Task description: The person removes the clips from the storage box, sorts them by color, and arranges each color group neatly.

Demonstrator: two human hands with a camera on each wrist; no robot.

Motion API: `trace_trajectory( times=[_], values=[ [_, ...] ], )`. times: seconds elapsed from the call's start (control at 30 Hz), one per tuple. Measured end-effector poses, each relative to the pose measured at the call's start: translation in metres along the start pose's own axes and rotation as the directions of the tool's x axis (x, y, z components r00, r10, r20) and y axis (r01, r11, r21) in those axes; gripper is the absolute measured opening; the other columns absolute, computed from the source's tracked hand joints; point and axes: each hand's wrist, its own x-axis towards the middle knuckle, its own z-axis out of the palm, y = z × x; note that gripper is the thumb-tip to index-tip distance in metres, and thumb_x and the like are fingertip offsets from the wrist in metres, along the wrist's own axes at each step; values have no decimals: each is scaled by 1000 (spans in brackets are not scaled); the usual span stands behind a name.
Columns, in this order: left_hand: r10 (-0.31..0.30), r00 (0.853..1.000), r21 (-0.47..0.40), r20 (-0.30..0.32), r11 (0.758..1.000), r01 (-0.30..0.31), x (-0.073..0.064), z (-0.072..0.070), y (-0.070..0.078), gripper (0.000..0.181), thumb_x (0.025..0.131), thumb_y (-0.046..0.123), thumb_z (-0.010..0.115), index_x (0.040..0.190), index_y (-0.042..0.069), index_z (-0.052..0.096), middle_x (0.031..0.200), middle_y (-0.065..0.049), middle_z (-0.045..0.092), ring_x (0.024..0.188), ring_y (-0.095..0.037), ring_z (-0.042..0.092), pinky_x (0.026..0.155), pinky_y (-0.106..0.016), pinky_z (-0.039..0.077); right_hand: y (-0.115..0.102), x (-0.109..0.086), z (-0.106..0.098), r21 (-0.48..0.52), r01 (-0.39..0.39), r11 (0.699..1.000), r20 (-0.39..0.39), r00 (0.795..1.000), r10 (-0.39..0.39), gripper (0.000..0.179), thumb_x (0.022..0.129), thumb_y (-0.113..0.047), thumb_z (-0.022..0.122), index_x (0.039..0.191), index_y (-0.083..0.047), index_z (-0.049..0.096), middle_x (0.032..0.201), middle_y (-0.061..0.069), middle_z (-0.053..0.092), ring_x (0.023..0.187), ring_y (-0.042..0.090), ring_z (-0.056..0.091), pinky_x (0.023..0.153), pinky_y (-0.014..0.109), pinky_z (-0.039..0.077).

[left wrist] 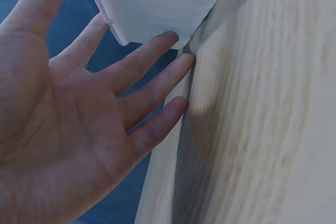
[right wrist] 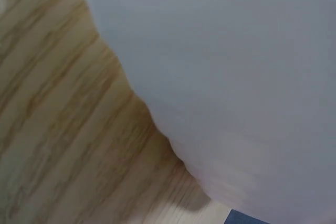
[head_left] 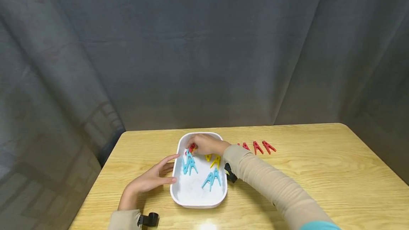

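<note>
A white plastic tray point(head_left: 198, 198) stands on the table with several clothespins in it. Over its far left part my right hand point(head_left: 206, 144) reaches in, fingertips curled down around a red clothespin point(head_left: 192, 147) that they partly cover. Light-blue clothespins point(head_left: 191, 164) lie just nearer than those fingers, and two more blue ones point(head_left: 212, 178) lie toward the near right. Yellow clothespins point(head_left: 216, 161) sit by the right wall, partly under the wrist. My left hand point(left wrist: 79, 114) is spread beside the tray's left wall, fingers extended, thumb and index tip at the rim.
Several red clothespins point(head_left: 257, 147) lie in a row on the wooden table point(head_left: 319, 173), right of the tray; the right forearm partly hides that row. A grey curtain point(head_left: 204, 52) hangs behind the table's far edge. In the right wrist view, the tray's outer wall point(right wrist: 226, 77) fills most of the picture.
</note>
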Motion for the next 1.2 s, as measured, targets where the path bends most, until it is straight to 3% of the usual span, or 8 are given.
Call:
trace_trajectory(
  times=[0.4,0.6,0.73,0.93,1.2],
  values=[
    [-23,1000,12,-13,1000,23,-2,-2,7,76,97,15,66,158,12,21,157,-26,24,141,-46,27,105,-54,36,-6,1,-7,14,-12,1000,-44,999,12,6,92,-18,73,98,-17,75,87,-10,64,76,8,54,72,21,46],
    [-28,999,7,-16,1000,29,-3,1,7,76,97,16,67,158,11,21,157,-26,23,141,-47,27,107,-59,32,-9,-7,-15,51,-64,997,-103,992,69,15,92,-17,73,106,-16,76,100,-7,68,82,9,57,77,23,48],
    [-31,999,7,-14,1000,31,-2,2,8,76,96,16,67,157,11,22,157,-26,24,141,-47,27,108,-60,32,-8,-16,-22,54,-26,998,-159,987,34,17,92,-17,74,108,-15,77,110,-4,69,85,8,59,77,24,49],
    [-28,1000,17,-11,999,28,0,3,9,76,96,16,68,157,10,22,157,-25,24,141,-47,28,107,-60,33,-9,-37,-35,15,14,1000,-233,972,-11,18,90,-21,76,107,-15,77,104,-7,70,80,7,58,72,23,49],
    [-29,999,14,-17,999,29,1,2,10,77,96,16,68,157,10,22,157,-26,24,141,-48,28,107,-62,32,-4,-73,-52,76,14,997,-256,967,6,25,88,-20,78,113,-16,75,102,-10,71,79,8,56,70,26,48]
  ],
)
